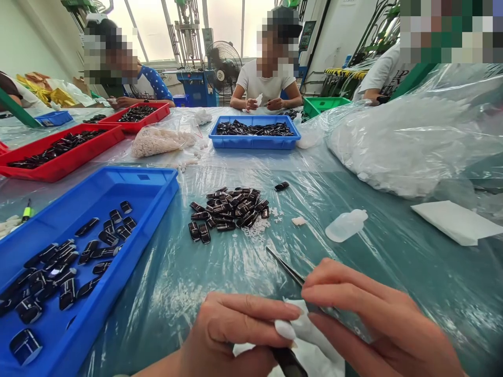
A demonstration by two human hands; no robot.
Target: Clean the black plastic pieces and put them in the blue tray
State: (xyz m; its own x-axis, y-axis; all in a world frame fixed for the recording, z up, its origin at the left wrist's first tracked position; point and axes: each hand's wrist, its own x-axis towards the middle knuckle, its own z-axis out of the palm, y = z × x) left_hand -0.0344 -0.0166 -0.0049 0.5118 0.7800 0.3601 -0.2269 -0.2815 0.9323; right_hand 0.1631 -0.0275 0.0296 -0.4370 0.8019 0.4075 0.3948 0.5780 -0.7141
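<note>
My left hand [231,335] is closed around a small black part [288,362] and pinches a white cloth [310,335] over it. My right hand [377,319] is closed on thin metal tweezers [285,268], whose tips point up and left. Both hands meet at the near edge of the plastic-covered table [220,283]. Just beyond them lies a pile of glossy black parts [228,209] with white crumbs beside it. A small clear squeeze bottle [346,225] lies on its side to the right.
A blue tray [129,230] with several black parts is at near left. Red trays [63,165] and another blue tray [253,140] sit farther back. A large plastic bag of white pieces [401,146] fills the right. A white pad [456,222] lies beside it. Other people sit across the table.
</note>
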